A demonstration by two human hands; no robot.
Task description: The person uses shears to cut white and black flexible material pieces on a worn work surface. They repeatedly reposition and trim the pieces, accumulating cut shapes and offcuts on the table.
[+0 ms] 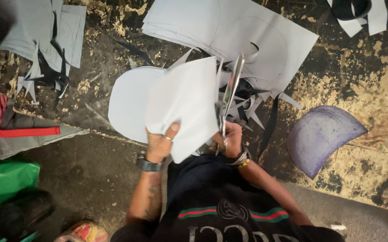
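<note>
- While the left hand (160,144) fingers pinch the pale grey sheet (176,105), it looks folded, rounded at its left edge.
- Right hand (230,140) fingers grip scissors (230,92) beside the sheet.

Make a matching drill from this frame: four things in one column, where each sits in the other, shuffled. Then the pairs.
Things
1. scissors
2. white sheet stack
3. purple curved piece
4. green bag

Places
A. flat on the worn tabletop, at the right of the frame
B. gripped by the left hand, thumb on top
C. at the frame's lower left edge, on the floor
D. in the right hand, blades along the sheets' edge

Pairs: 1-D, 2-B, 3-A, 4-C
</note>
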